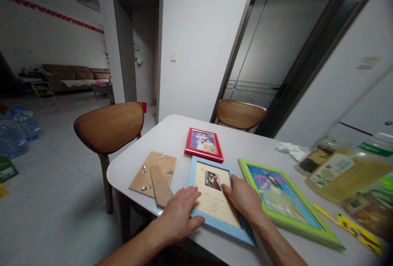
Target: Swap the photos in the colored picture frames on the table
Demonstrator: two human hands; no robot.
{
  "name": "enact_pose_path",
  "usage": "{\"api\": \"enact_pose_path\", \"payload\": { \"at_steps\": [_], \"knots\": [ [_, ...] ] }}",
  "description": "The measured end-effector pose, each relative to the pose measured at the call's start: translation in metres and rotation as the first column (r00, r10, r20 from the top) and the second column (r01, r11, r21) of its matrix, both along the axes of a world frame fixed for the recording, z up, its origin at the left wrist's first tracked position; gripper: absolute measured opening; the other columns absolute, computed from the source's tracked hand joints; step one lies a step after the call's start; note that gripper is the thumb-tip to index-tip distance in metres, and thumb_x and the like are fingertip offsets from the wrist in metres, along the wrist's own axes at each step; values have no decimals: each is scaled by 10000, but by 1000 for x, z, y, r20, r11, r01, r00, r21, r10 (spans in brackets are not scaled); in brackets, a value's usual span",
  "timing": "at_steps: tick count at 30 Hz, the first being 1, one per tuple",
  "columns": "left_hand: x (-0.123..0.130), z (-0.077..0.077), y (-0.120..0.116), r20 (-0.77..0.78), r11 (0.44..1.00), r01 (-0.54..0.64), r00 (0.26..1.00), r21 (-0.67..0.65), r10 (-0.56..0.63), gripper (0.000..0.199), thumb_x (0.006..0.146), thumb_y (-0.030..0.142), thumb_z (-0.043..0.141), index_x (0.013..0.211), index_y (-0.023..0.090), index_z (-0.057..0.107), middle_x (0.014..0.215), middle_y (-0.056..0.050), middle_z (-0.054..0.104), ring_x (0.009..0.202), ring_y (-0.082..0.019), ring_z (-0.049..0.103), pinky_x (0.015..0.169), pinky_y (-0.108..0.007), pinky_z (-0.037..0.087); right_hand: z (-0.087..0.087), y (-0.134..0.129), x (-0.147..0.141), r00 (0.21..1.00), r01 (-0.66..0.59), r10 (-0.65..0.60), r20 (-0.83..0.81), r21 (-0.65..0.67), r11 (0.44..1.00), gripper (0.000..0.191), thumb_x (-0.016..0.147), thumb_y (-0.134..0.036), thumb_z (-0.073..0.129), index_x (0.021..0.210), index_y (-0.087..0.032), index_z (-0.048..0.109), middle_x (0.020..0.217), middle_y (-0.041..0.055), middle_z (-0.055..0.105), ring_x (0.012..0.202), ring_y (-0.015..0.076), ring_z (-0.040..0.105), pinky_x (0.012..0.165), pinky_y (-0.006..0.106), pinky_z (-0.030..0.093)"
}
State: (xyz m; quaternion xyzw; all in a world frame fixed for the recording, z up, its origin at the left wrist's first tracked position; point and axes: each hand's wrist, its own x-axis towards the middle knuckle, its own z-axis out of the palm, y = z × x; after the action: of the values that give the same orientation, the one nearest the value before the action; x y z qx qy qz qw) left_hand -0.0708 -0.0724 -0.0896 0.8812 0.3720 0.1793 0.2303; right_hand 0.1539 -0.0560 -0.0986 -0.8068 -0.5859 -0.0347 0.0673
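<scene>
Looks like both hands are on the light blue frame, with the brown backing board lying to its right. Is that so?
The side is wrong: the head view shows the brown backing board lying left of the light blue frame, not right. The left hand and right hand are indeed on the frame.

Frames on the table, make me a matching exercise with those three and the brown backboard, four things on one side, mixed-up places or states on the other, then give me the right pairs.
Things
1. Red frame
2. Backboard
3. Green frame
4. Blue frame

Places or states
A. Touched by the left hand and the right hand
B. To the right of the right hand
C. Just beyond the blue frame, on the side away from the person
D. Showing metal clips

Right pairs
1-C, 2-D, 3-B, 4-A
</scene>
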Motion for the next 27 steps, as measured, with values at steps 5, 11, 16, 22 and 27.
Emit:
{"api": "enact_pose_path", "payload": {
  "at_steps": [5,11,16,22,27],
  "knots": [
    [-72,-8,27,-65,946,-313,946,84,318,554,699,301,546,1196,109,396,1306,-144,348,1217,-234,285,1006,-392,230,6,-1,-24,992,-54,70,-108,152,987,500,766,-410,364,1191,-146,386,993,127,559,851,236,548,654,319,394],
    [-112,-28,32,-140,911,-391,903,129,407,626,672,362,574,1211,113,374,1336,-157,282,1241,-252,223,1008,-429,205,10,-2,-124,821,-481,513,-250,182,858,399,744,-417,419,1043,-182,537,934,85,579,895,201,502,780,298,351],
    [-119,-34,26,-98,938,-326,936,120,338,673,632,333,621,1219,126,366,1343,-154,265,1245,-240,212,1010,-408,215,3,-1,-168,849,-468,489,-201,145,872,419,615,-452,543,929,-174,555,872,97,560,834,236,484,715,337,356],
    [-126,-25,24,-91,958,-264,957,115,275,696,572,201,665,1206,154,383,1330,-140,297,1235,-222,244,1004,-398,231,-4,-1,-169,836,-456,496,-237,204,866,460,603,-362,561,1007,-148,505,908,107,535,853,237,461,749,349,360],
    [-128,-19,26,-85,953,-294,950,70,300,586,592,107,626,1150,161,452,1288,-121,382,1189,-190,344,989,-346,283,-4,-4,-167,760,-475,539,-362,257,842,374,639,-167,489,1012,-141,503,889,85,524,850,194,479,775,308,376]
  ]
}}
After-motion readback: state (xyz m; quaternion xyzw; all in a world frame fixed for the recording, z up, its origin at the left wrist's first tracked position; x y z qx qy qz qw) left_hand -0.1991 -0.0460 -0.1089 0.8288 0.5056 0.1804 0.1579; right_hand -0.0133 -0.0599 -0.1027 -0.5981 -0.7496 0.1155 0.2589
